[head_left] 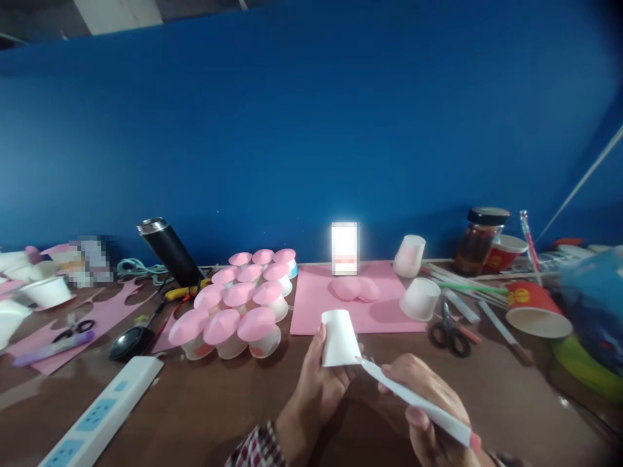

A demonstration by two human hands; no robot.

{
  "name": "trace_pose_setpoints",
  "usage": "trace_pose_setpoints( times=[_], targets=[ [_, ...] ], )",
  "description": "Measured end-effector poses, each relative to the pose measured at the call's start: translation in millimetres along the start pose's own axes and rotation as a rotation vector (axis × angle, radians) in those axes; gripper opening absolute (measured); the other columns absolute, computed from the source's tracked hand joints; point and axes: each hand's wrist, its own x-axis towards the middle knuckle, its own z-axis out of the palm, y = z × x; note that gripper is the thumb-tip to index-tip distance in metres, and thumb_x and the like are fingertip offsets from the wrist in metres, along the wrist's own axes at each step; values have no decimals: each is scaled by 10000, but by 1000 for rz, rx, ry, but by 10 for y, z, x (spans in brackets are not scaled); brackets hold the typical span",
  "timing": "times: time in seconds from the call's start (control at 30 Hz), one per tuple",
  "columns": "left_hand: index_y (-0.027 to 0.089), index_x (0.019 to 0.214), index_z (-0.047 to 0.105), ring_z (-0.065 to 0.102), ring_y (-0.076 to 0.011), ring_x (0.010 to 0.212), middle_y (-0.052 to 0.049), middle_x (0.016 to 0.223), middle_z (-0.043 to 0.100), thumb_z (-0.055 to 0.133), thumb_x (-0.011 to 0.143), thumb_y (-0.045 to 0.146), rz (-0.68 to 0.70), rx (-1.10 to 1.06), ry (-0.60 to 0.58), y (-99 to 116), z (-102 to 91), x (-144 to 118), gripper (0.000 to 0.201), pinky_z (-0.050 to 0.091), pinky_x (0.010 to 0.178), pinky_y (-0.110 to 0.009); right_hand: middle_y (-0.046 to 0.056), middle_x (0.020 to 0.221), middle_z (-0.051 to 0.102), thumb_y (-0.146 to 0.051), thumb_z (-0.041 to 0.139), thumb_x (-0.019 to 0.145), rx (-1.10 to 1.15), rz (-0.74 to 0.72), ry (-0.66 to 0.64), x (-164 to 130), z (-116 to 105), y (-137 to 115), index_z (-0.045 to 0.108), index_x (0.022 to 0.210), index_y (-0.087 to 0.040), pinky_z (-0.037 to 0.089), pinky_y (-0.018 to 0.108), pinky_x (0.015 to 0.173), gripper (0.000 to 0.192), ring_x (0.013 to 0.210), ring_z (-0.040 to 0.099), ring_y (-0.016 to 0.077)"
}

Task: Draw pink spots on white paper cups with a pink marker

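A white paper cup point(339, 340) is tilted upside down in my left hand point(318, 379), with the thumb on its side and the fingers beneath. My right hand point(428, 399) grips a long, slim white tube with a reddish end point(418, 402). Its narrow tip meets or nearly meets the cup's lower right edge; I cannot tell whether they touch. Behind the cup lies a pink paper sheet point(316, 298) with pink paper discs point(346, 287) on it. To the left stand several cups topped with shallow pink paper cones point(221, 326).
Two white cups, one upright-inverted point(409, 255) and one tipped point(420, 299), sit right of the sheet. Scissors point(448, 334), a red cup point(538, 310) and a dark jar point(479, 241) are further right. A power strip point(104, 412) and black flask point(170, 253) are left.
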Motion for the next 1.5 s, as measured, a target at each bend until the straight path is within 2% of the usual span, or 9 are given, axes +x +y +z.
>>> trace_pose_setpoints(
  times=[0.1, 0.2, 0.33, 0.43, 0.57, 0.73, 1.0, 1.23, 1.5],
  targets=[
    [113, 1071, 641, 661, -181, 787, -92, 910, 712, 637, 842, 428, 0, 25, 38, -12, 16, 13, 388, 503, 735, -292, 61, 783, 636, -396, 338, 1003, 9, 125, 30, -18, 37, 12, 622, 1047, -215, 519, 329, 590, 340, 657, 620, 204],
    [106, 1056, 656, 658, -175, 792, -100, 940, 716, 605, 865, 425, -33, 47, 26, -10, 29, 24, 376, 505, 736, -286, 41, 785, 631, -289, 488, 954, 10, 233, 101, -11, 91, 7, 612, 1003, -216, 511, 285, 581, 152, 651, 617, 181],
    [84, 1034, 675, 663, -182, 739, -114, 909, 724, 555, 878, 472, -52, 61, -2, 0, 14, 25, 436, 505, 665, -283, 15, 720, 611, -179, 579, 890, -1, 229, 209, 12, 141, 0, 612, 904, -220, 480, 256, 532, 54, 585, 584, 157],
    [81, 1032, 685, 665, -186, 689, -117, 879, 731, 520, 886, 494, -58, 55, -18, 5, -6, 24, 468, 486, 592, -276, 24, 723, 607, -206, 548, 906, -18, 255, 212, -22, 143, 17, 608, 902, -210, 479, 264, 528, 60, 590, 579, 162],
    [82, 1038, 680, 676, -201, 726, -126, 908, 737, 522, 891, 466, -36, 37, -21, 5, -12, 25, 441, 511, 656, -307, 31, 757, 611, -228, 536, 916, -15, 312, 168, -86, 127, 31, 597, 949, -200, 490, 270, 551, 75, 609, 585, 163],
    [52, 1015, 677, 673, -208, 784, -150, 920, 724, 502, 896, 447, -41, 25, -35, -8, 0, 22, 448, 511, 708, -302, 20, 757, 580, -217, 500, 936, 16, 300, 114, -95, 127, 23, 577, 979, -202, 471, 259, 547, 89, 581, 540, 141],
    [112, 931, 648, 647, -191, 843, -79, 884, 690, 623, 856, 269, 6, -25, 16, -29, 83, 9, 176, 507, 864, -367, 44, 881, 600, -184, 460, 946, 68, 246, 63, -111, 90, 27, 535, 1131, -202, 506, 288, 667, 200, 738, 592, 167],
    [117, 1044, 608, 632, -203, 825, -96, 913, 663, 676, 820, 401, 27, 147, -116, -59, 24, -23, 368, 502, 726, -328, 41, 916, 628, -122, 471, 927, 33, 157, 69, -20, 73, -3, 552, 1151, -200, 517, 263, 682, 250, 763, 618, 150],
    [114, 809, 630, 570, -153, 668, -62, 731, 631, 546, 879, 509, 15, 141, -156, -83, 108, 2, 410, 446, 642, -274, 25, 816, 632, -146, 496, 917, -35, 214, 69, 47, 105, -49, 570, 1033, -196, 524, 245, 620, 147, 678, 630, 142]
  ],
)
